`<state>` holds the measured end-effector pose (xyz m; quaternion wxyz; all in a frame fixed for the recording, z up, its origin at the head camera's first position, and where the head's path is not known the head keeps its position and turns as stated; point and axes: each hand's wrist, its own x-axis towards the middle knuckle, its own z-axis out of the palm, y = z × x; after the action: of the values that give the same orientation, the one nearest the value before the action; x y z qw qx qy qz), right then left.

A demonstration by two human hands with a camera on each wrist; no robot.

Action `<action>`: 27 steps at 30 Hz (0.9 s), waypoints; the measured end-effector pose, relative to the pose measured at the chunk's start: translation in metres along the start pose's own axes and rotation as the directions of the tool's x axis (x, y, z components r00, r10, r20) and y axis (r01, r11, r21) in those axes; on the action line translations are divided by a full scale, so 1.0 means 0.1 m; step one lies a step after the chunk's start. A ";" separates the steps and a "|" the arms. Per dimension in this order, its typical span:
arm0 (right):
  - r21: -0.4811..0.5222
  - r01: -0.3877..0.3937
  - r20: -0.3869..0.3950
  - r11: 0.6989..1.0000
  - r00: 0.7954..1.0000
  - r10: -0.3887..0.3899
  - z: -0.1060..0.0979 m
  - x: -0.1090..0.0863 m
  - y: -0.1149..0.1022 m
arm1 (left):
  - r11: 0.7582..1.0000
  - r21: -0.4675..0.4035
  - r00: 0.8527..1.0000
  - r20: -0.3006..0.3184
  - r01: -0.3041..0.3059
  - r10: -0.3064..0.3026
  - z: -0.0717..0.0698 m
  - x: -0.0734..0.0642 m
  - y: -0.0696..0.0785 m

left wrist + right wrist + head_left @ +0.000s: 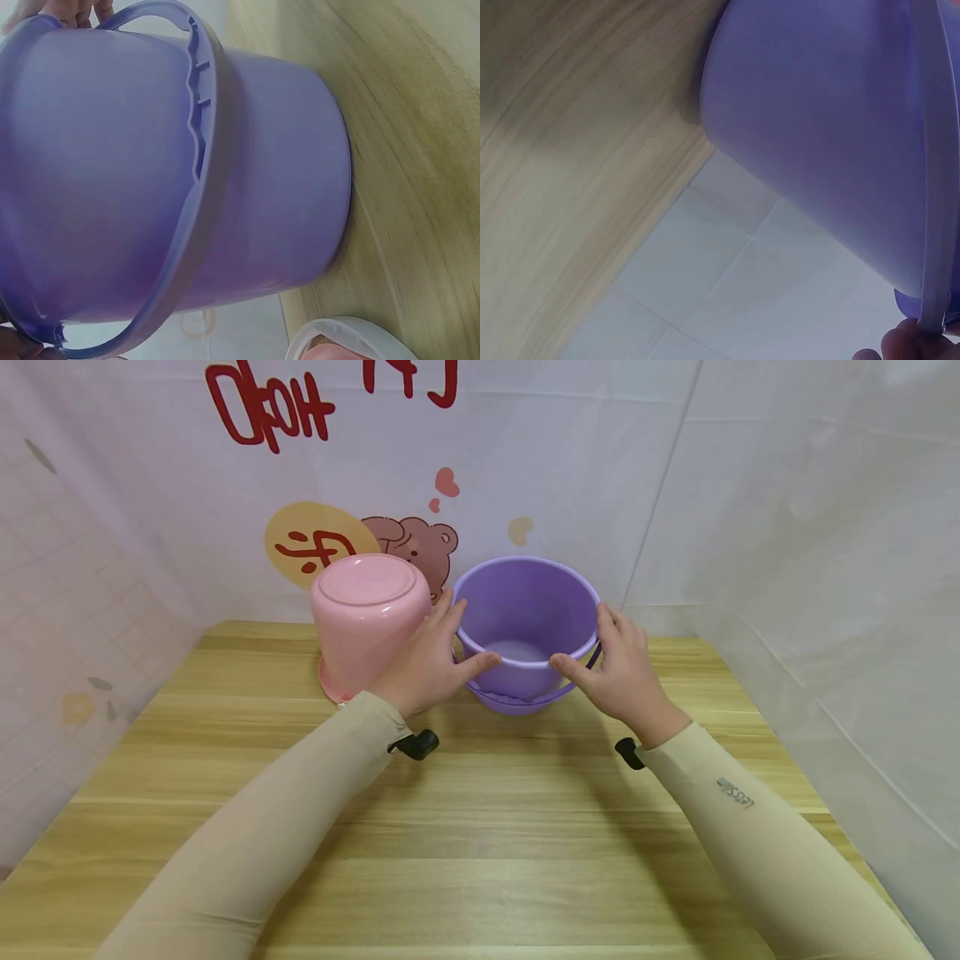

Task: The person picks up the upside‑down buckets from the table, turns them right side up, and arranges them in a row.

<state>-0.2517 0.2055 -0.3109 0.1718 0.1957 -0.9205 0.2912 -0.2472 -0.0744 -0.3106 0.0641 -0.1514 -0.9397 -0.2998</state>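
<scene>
A purple bucket [517,681] stands upright on the wooden table, its mouth facing up. Its handle [217,127] hangs down across the near side. My left hand [431,660] grips the rim at the left, thumb at the near edge and fingers along the outer side. On the opposite side my right hand [626,672] holds the rim in the same way, and some of its fingertips [907,343] show by the handle's end in the right wrist view. Just left of my left hand a pink bucket [360,635] sits upside down, partly covered by that hand.
The wooden table [480,860] runs back to a white printed sheet [570,452] behind the buckets. More white sheeting [840,568] stands along the right side, and a pale patterned covering [82,610] along the left.
</scene>
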 end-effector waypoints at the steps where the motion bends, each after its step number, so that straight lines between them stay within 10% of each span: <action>1: 0.001 -0.002 0.000 1.000 1.000 0.002 0.00 0.01 0.00 | 1.000 0.000 1.000 0.001 0.002 -0.002 0.00 0.00 0.00; 27: -0.014 -0.063 0.045 0.998 0.997 0.064 -0.01 0.03 0.05 | 1.000 0.013 1.000 0.014 0.014 -0.014 0.03 0.09 0.04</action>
<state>-0.2564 0.2098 -0.3111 0.1428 0.1719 -0.9317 0.2863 -0.2547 -0.0679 -0.3089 0.0561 -0.1465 -0.9431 -0.2933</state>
